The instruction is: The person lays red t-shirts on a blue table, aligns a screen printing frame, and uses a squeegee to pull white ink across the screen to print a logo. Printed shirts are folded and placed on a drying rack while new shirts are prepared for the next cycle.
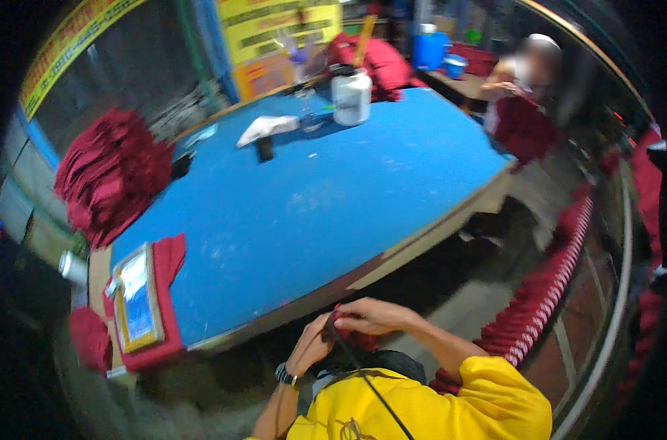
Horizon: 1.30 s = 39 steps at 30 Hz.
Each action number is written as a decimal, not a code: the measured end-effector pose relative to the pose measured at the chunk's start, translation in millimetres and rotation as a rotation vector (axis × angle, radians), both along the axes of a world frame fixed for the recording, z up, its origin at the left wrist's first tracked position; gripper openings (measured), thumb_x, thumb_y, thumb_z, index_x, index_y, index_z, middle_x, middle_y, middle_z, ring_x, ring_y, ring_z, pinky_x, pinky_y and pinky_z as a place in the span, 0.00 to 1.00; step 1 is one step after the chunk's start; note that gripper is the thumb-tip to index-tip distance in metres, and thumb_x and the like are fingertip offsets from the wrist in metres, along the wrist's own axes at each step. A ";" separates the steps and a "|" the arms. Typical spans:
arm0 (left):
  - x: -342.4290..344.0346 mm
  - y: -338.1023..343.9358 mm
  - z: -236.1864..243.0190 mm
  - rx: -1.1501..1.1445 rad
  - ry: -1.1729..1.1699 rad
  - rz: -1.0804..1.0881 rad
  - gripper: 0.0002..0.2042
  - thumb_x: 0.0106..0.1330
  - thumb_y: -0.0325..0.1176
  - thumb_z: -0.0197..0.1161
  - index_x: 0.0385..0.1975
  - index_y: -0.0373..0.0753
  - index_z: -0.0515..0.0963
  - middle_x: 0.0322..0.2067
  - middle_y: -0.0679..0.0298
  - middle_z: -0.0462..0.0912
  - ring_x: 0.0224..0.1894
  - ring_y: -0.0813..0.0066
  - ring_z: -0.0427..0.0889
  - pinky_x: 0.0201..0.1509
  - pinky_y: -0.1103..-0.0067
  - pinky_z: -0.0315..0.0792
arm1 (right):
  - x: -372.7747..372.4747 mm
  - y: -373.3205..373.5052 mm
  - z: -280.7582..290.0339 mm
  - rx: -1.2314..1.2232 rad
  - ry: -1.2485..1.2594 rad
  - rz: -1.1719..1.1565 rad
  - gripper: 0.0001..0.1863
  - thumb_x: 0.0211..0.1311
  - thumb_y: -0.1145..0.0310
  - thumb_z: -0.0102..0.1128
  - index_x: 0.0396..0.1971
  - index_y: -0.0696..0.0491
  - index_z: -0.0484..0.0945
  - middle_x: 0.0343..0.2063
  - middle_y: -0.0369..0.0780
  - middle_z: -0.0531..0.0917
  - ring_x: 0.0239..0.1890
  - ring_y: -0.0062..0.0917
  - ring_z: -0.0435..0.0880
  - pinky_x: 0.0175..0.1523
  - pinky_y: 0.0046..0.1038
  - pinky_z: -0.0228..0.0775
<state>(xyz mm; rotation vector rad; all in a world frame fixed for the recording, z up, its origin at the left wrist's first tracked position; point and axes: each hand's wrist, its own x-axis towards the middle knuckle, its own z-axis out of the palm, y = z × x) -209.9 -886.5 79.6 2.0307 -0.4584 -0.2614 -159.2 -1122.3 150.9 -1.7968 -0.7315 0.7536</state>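
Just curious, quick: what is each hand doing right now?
Left hand: closed on a red cloth at the table edge.
Right hand: closed on the same red cloth.

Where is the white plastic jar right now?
In the head view, the white plastic jar stands upright at the far edge of the blue table, just right of a folded white cloth.

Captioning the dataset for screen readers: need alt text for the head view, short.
Both hands, left hand and right hand, grip a small dark red cloth close together below the near edge of a blue-topped table. A white plastic jar stands at the table's far side, a pile of dark red fabric lies at its left, and another person sits beyond.
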 end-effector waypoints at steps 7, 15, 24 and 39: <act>-36.5 47.9 3.5 -0.127 0.300 -0.143 0.28 0.68 0.24 0.70 0.69 0.38 0.74 0.59 0.50 0.85 0.60 0.55 0.86 0.65 0.69 0.77 | -94.1 40.3 13.3 0.032 0.185 -0.400 0.20 0.79 0.57 0.63 0.55 0.60 0.84 0.35 0.45 0.89 0.40 0.29 0.89 0.47 0.33 0.81; -36.1 102.5 -13.9 -0.169 -0.042 -0.208 0.24 0.63 0.25 0.72 0.61 0.38 0.76 0.60 0.53 0.84 0.68 0.61 0.79 0.76 0.68 0.69 | -121.5 100.6 -3.9 0.186 0.120 -0.183 0.22 0.83 0.56 0.58 0.63 0.56 0.80 0.50 0.49 0.86 0.49 0.39 0.84 0.55 0.39 0.77; -55.3 150.1 38.7 -0.011 0.071 -0.065 0.10 0.60 0.23 0.67 0.41 0.34 0.83 0.33 0.59 0.88 0.38 0.74 0.86 0.47 0.76 0.77 | -155.0 78.6 10.8 0.197 0.291 -0.230 0.47 0.78 0.40 0.58 0.84 0.46 0.50 0.77 0.51 0.64 0.79 0.40 0.65 0.80 0.43 0.60; -83.3 170.1 55.5 0.348 -0.086 -0.149 0.29 0.53 0.16 0.68 0.59 0.39 0.82 0.53 0.45 0.83 0.53 0.40 0.84 0.59 0.60 0.79 | -113.1 116.0 33.8 0.030 -0.025 -0.156 0.32 0.78 0.51 0.64 0.73 0.52 0.72 0.60 0.52 0.81 0.63 0.43 0.82 0.66 0.38 0.78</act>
